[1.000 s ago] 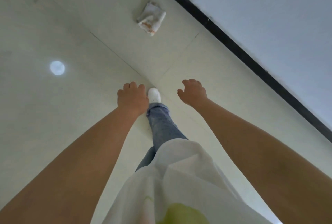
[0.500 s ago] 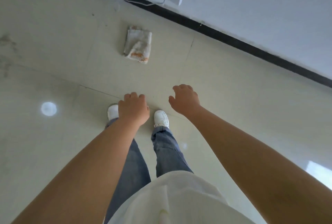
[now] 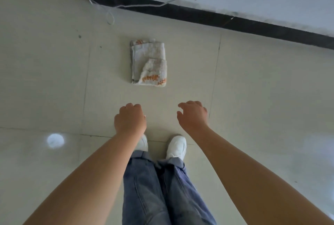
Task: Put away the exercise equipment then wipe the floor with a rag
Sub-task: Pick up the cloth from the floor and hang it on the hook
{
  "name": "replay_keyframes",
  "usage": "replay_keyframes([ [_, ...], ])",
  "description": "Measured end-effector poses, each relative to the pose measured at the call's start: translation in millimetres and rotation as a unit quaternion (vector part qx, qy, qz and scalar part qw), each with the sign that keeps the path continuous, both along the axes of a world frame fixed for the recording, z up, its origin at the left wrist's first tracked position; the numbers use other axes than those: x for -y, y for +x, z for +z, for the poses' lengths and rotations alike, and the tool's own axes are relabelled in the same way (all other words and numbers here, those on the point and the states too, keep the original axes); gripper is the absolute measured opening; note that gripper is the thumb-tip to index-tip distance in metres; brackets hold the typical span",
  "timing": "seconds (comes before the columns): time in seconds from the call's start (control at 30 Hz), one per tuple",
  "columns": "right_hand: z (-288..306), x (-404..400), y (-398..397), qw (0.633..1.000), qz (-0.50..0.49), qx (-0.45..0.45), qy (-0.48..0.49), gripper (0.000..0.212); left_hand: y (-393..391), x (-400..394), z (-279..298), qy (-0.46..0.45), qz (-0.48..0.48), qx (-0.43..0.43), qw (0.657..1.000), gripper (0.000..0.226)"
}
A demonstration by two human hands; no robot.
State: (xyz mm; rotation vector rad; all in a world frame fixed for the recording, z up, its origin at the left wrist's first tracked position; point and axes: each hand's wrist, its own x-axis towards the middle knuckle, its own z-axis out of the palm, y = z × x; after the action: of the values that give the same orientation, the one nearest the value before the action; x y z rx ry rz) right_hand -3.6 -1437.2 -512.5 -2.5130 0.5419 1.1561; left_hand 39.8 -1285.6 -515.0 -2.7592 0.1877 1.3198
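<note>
Tiled floor (image 3: 54, 80); folded rag (image 3: 148, 63) untouched; both hands' fingers seemingly loosely curled, holding nothing.

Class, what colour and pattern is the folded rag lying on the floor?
The rag is greyish-white with orange markings near its edges, shown best in the head view.

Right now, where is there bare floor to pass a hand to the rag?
Bare tile lies between both hands, left hand and right hand, and the rag, and on either side of it. The only clutter is farther off: the white cable trails along the black baseboard beyond the rag.
</note>
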Motion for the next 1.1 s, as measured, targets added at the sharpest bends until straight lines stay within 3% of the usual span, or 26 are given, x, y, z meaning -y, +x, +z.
replay_keyframes([
  [0.37,-230.1,-14.7,66.9,0.995,-0.047,0.078,-0.031,0.039,74.5,6.2,-225.8,-0.003,0.081,0.094,0.992,0.033],
  [0.57,-263.5,-9.5,81.6,0.987,-0.093,0.131,-0.020,0.026,81.7,1.8,-262.9,-0.023,0.112,0.120,0.986,0.025],
  [0.77,-196.7,5.8,70.6,0.955,-0.229,0.185,0.029,0.020,75.8,13.3,-194.3,-0.099,0.135,0.136,0.976,0.027],
  [1.1,46.2,29.2,20.0,0.915,-0.352,0.192,0.038,0.018,68.3,48.6,47.0,-0.179,0.005,0.117,0.977,0.027],
])
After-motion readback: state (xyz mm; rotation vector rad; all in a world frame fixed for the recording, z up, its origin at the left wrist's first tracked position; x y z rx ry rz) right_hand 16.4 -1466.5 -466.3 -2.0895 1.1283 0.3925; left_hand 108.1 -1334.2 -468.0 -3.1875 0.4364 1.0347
